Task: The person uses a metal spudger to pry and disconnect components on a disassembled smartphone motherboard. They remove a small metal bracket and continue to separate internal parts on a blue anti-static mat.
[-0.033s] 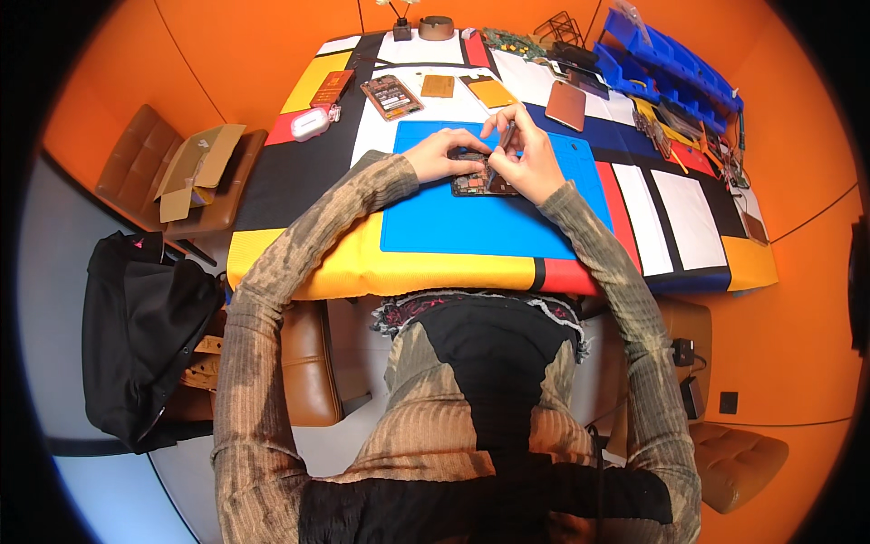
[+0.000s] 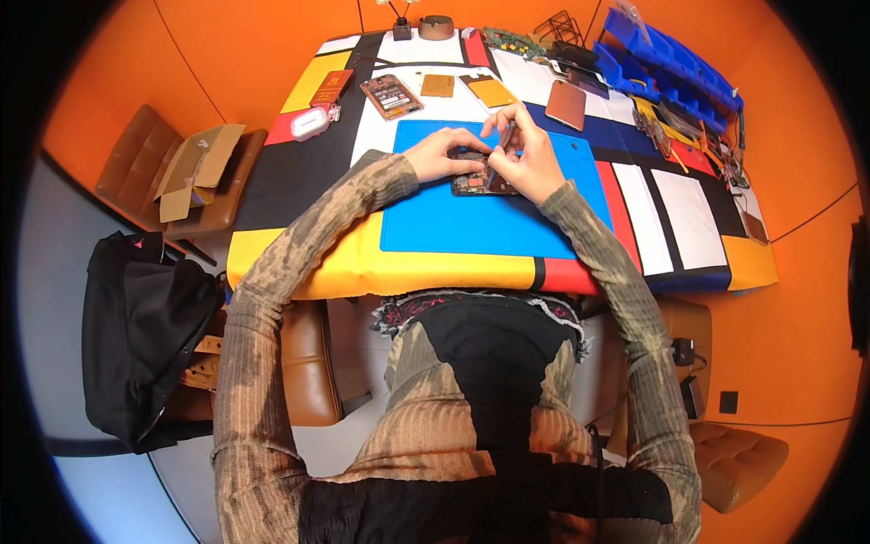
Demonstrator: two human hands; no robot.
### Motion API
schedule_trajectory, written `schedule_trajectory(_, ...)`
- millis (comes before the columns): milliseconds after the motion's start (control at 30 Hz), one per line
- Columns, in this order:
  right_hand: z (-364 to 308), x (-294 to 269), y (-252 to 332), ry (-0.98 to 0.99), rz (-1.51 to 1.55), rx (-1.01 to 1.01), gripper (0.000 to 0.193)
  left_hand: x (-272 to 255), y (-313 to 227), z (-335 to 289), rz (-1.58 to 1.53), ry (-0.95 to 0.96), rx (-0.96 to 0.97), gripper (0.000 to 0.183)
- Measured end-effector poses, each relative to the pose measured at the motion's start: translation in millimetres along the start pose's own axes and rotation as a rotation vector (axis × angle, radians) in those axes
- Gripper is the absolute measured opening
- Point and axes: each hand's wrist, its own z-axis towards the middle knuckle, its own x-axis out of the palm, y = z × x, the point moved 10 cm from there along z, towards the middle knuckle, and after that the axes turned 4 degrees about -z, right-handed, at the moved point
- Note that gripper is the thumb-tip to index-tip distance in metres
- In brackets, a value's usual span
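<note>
An opened phone (image 2: 471,186) with its inner parts bare lies on a blue work mat (image 2: 426,227). My left hand (image 2: 442,156) grips its left and far side, thumb over the parts and fingers curled at the far edge. Over the phone's right half, my right hand (image 2: 527,161) pinches a slim dark tool (image 2: 508,136). Its kind is hard to make out, and its lower end is mostly hidden by the fingers. Both hands meet closely above the phone, covering part of it.
Beyond the mat lie another opened phone (image 2: 392,97), a yellow-backed panel (image 2: 489,92) and a brown phone-shaped slab (image 2: 565,105). A white earbud case (image 2: 310,124) sits at the left. Blue parts bins (image 2: 671,77) and hand tools (image 2: 657,131) occupy the far right.
</note>
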Motion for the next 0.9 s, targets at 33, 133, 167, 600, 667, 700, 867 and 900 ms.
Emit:
schedule_trajectory(33, -0.1, 0.3, 0.6, 0.001, -0.013, -0.004, 0.028, 0.3, -0.5, 0.2, 0.045, 0.015, 0.010, 0.038)
schedule_trajectory(133, 0.1, -1.4, 1.2, -0.008, -0.018, -0.008, 0.028, 0.7, 0.2, 0.6, 0.019, 0.024, 0.013, 0.039)
schedule_trajectory(167, 0.3, -2.3, 1.3, -0.014, -0.015, -0.009, 0.028, 0.9, 0.5, 0.9, 0.022, 0.025, 0.012, 0.038)
schedule_trajectory(600, -0.1, -3.0, 1.3, -0.032, -0.014, -0.010, 0.026, 1.0, 1.3, 0.6, 0.006, 0.029, -0.010, 0.039)
schedule_trajectory(667, -0.9, -0.5, 3.0, -0.017, -0.024, -0.027, 0.026, 0.9, 0.5, 0.2, -0.001, 0.024, -0.006, 0.039)
schedule_trajectory(700, -1.0, -0.5, 3.0, -0.017, -0.026, -0.027, 0.026, 0.6, -0.3, 0.1, 0.012, 0.021, 0.001, 0.039)
schedule_trajectory(867, -1.8, 0.5, 4.6, -0.003, -0.092, -0.065, 0.024, 0.2, -1.1, 0.3, 0.055, 0.030, 0.006, 0.039)
schedule_trajectory(900, -1.8, 0.9, 4.9, 0.001, -0.139, -0.074, 0.024, 0.1, -1.1, 0.6, 0.056, 0.034, 0.007, 0.039)
